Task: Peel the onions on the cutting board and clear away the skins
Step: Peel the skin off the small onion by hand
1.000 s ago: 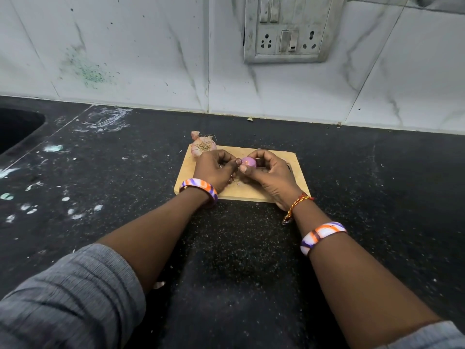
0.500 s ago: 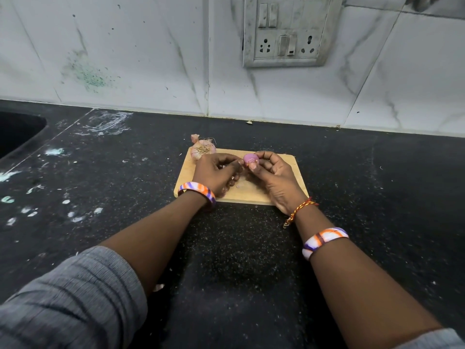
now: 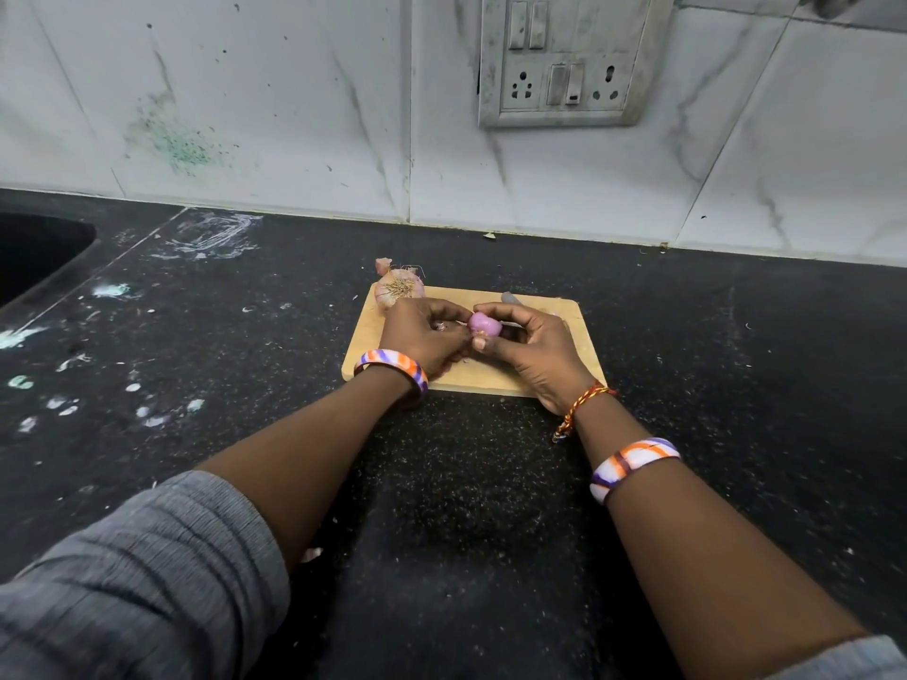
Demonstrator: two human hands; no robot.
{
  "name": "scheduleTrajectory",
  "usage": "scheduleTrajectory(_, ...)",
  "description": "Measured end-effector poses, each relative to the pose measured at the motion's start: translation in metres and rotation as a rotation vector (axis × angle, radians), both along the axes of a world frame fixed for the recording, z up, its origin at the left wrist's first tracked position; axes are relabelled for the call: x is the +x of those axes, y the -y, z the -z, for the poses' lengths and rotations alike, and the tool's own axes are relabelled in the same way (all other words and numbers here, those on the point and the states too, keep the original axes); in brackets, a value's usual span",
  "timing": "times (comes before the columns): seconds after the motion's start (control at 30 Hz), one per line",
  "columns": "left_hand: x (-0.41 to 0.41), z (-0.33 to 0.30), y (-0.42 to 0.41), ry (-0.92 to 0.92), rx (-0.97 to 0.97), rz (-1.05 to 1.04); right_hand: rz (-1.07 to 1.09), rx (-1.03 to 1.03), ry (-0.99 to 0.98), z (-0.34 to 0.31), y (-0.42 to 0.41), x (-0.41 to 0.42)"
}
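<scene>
A small wooden cutting board [image 3: 569, 319] lies on the black counter. Over its middle I hold a small pink, shiny onion [image 3: 483, 325]. My right hand [image 3: 530, 355] grips it between thumb and fingers. My left hand [image 3: 424, 336] has its fingers curled at the onion's left side, pinching at it; what it pinches is hidden. An unpeeled onion [image 3: 397, 289] with dry roots sits at the board's far left corner, with a scrap of skin [image 3: 383, 265] just behind it.
The black counter [image 3: 736, 385] is speckled with white marks on the left. A sink opening [image 3: 34, 252] lies at far left. A tiled wall with a switch panel [image 3: 564, 61] stands behind. A grey object [image 3: 510, 297] peeks out at the board's far edge.
Both hands have stayed over the board with the small onion, turning it slightly; the camera has tilted a little.
</scene>
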State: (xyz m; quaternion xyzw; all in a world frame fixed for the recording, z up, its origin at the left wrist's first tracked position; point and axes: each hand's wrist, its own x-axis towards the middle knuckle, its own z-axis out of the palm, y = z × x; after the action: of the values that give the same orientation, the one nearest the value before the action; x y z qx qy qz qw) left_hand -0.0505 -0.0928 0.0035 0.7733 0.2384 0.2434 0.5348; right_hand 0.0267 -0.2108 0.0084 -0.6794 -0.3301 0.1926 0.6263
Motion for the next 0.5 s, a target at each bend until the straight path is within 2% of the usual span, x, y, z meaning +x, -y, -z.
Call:
scheduleTrajectory(0.23,0.0017,-0.0007,0.0016,0.009,0.025,-0.044,-0.039,0.003,-0.04,-0.0011,0.0003,0.0003)
scheduleTrajectory(0.4,0.0026,-0.0028,0.0046,0.051,-0.119,-0.09,-0.136,0.046,-0.147,0.0009,0.0002,0.0055)
scheduleTrajectory(0.5,0.0015,-0.0034,0.0053,0.047,-0.067,-0.078,-0.154,0.031,-0.13,0.0021,-0.0012,0.0084)
